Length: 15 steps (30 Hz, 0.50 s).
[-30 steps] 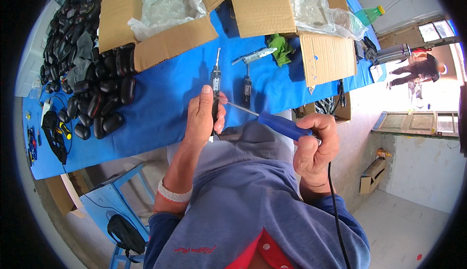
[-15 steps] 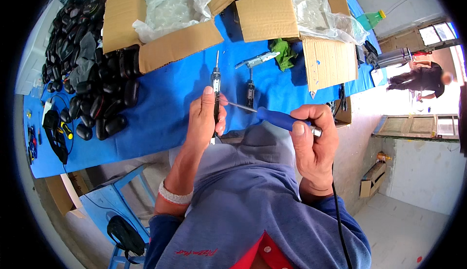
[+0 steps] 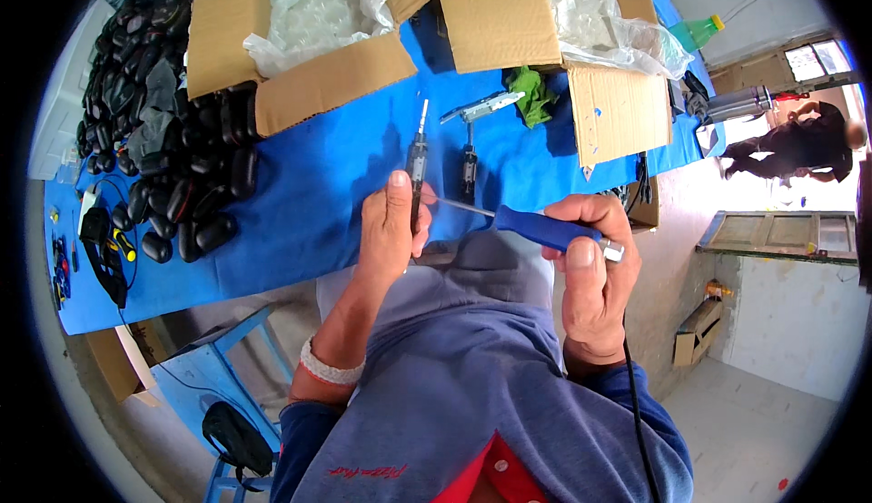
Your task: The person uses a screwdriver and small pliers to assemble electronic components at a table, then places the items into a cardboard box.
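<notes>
My left hand (image 3: 391, 226) is closed around a slim dark part (image 3: 417, 162) with grey metal at its upper end and a thin metal rod pointing up. A blue-handled screwdriver (image 3: 545, 229) lies across the fingers of my right hand (image 3: 595, 285), gripped near its handle end. Its shaft points left at the part, and the tip is hidden behind or against my left fingers. Just beyond, on the blue cloth, lies a T-shaped part (image 3: 470, 162) with a dark stem and a pale crossbar.
Two open cardboard boxes (image 3: 336, 83) with clear plastic bags stand at the back of the blue-covered table (image 3: 300, 185). A heap of black cases (image 3: 195, 185) fills the left. A green cloth (image 3: 533, 99) lies by the right box. Further right, a person (image 3: 799, 147) stands in the room.
The dark part in my left hand has tilted its top to the right. My right hand and the screwdriver have shifted slightly right and down. The person in the background has moved.
</notes>
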{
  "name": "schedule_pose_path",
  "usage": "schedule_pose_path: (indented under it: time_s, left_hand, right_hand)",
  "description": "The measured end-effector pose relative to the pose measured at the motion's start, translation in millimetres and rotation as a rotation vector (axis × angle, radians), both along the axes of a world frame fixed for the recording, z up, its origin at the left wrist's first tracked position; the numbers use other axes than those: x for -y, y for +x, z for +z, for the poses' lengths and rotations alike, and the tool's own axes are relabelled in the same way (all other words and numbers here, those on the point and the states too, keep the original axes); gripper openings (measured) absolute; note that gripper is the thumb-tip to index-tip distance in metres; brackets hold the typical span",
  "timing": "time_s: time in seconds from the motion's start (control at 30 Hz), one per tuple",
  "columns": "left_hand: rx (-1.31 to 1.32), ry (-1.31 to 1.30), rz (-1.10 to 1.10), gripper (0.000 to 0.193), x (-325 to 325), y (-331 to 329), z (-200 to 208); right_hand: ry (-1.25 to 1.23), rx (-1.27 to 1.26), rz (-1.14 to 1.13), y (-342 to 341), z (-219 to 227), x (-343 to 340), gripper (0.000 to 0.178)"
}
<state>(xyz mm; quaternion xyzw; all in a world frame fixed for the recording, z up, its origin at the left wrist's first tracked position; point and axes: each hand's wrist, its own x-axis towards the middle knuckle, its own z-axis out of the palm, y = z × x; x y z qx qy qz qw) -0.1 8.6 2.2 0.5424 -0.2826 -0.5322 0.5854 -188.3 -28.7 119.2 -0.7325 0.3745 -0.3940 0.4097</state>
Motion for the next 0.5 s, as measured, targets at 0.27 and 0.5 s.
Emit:
schedule_pose_path:
  time_s: [0.27,0.5]
  left_hand:
    - [-0.11,0.018,0.079,0.061,3,2,-4]
    - [-0.077,0.009,0.095,0.064,4,-1,-4]
  right_hand:
    - [0.121,-0.024,-0.164,-7,-3,-2,0.024]
    - [-0.161,-0.161,0.054,-9,8,4,0.022]
